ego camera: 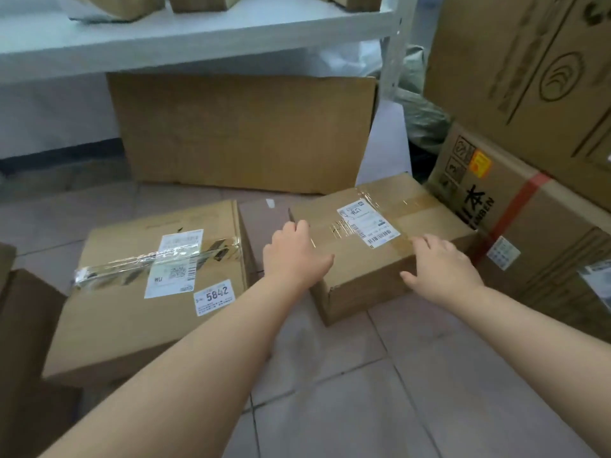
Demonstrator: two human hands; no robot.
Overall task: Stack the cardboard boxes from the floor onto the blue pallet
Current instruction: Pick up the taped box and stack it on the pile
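A small taped cardboard box [373, 262] with a white shipping label lies on the tiled floor at centre right. My left hand [292, 256] rests on its near left top edge, fingers bent over the far left side. My right hand [441, 267] lies flat on its near right corner, fingers spread. The box sits on the floor, not lifted. To its left lies a larger flat box [132, 312] with tape, labels and the number 5842. No blue pallet is in view.
A big plain carton [244, 130] stands behind, under a white shelf [198, 38] holding more boxes. Stacked printed cartons [529, 226] crowd the right side. Another box edge [23, 325] shows at the far left. Bare floor tiles [380, 408] lie in front.
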